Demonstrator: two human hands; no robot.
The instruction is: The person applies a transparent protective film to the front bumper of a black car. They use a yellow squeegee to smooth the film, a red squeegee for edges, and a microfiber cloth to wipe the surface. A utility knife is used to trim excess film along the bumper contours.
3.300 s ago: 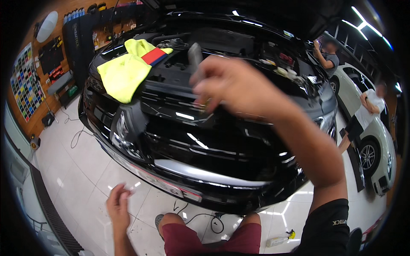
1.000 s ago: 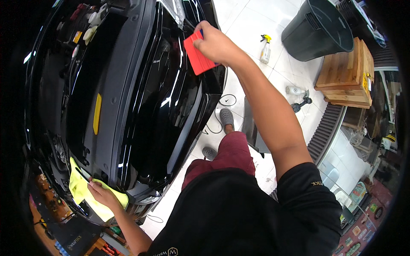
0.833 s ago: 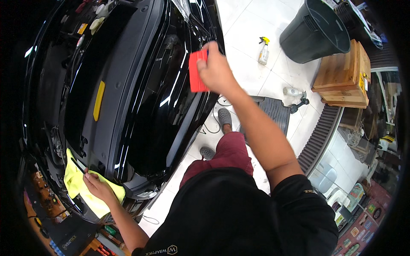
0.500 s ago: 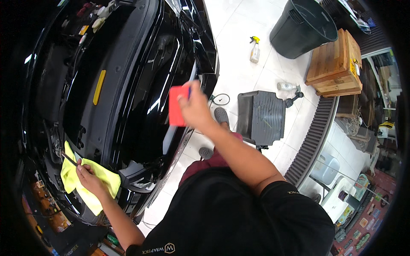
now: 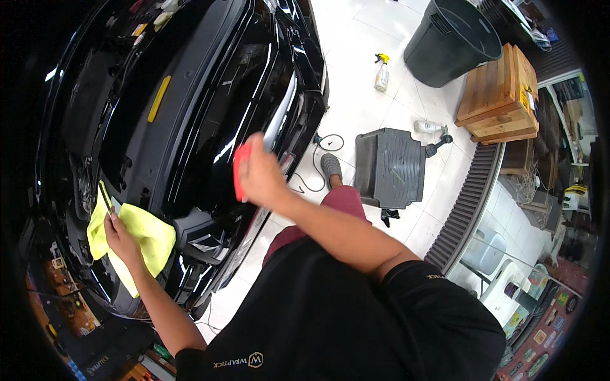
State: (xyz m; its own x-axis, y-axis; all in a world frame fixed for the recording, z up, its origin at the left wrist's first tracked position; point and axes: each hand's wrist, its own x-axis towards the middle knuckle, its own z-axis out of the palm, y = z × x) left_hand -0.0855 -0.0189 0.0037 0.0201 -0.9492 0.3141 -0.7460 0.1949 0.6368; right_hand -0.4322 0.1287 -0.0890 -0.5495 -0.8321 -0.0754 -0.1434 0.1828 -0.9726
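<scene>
Over the glossy black front of a car [image 5: 219, 120], my right hand [image 5: 262, 179] is closed on a flat red squeegee [image 5: 240, 170], its thin edge turned partly toward me. The hand is slightly blurred. At the lower left, my left hand [image 5: 122, 240] grips a slim, dark, stick-like tool [image 5: 105, 198], with a small pale piece beside its fingers. Beneath that hand, a bright yellow-green cloth [image 5: 154, 230] lies draped over the car's corner near the headlight [image 5: 210, 243]. A yellow bar [image 5: 159, 99] rests on the matte black panel behind the car's front edge.
On the white tiled floor are a spray bottle with yellow head [image 5: 382, 72], another spray bottle lying down [image 5: 429, 126], a black step platform [image 5: 397, 168] and a cable [image 5: 311, 184]. Farther right stand a dark bin [image 5: 438, 54], a wooden crate [image 5: 495, 95] and a ribbed dark strip [image 5: 464, 206].
My right hand has moved left and slightly down with the red squeegee, which has turned from flat-on to nearly edge-on. My left hand has shifted slightly left and up, still gripping the dark tool.
</scene>
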